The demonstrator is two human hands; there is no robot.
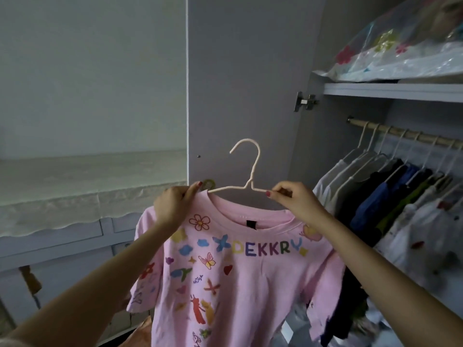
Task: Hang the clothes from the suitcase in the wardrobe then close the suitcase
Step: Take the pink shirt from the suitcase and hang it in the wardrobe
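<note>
I hold a pink T-shirt (233,284) with colourful prints up in front of me. A cream wire hanger (246,169) sits at its neck opening, hook pointing up. My left hand (172,204) pinches the shirt's collar and the hanger's left arm. My right hand (293,199) pinches the hanger's right arm at the collar. The wardrobe rail (400,132) runs at the right, with several hung clothes (390,196) on white hangers. The suitcase is out of sight.
The open wardrobe door (245,83) stands right behind the shirt, its hinge (304,101) at the right. A shelf (390,90) above the rail carries plastic-wrapped bedding (400,53). A cloth-covered dresser (62,209) stands at the left.
</note>
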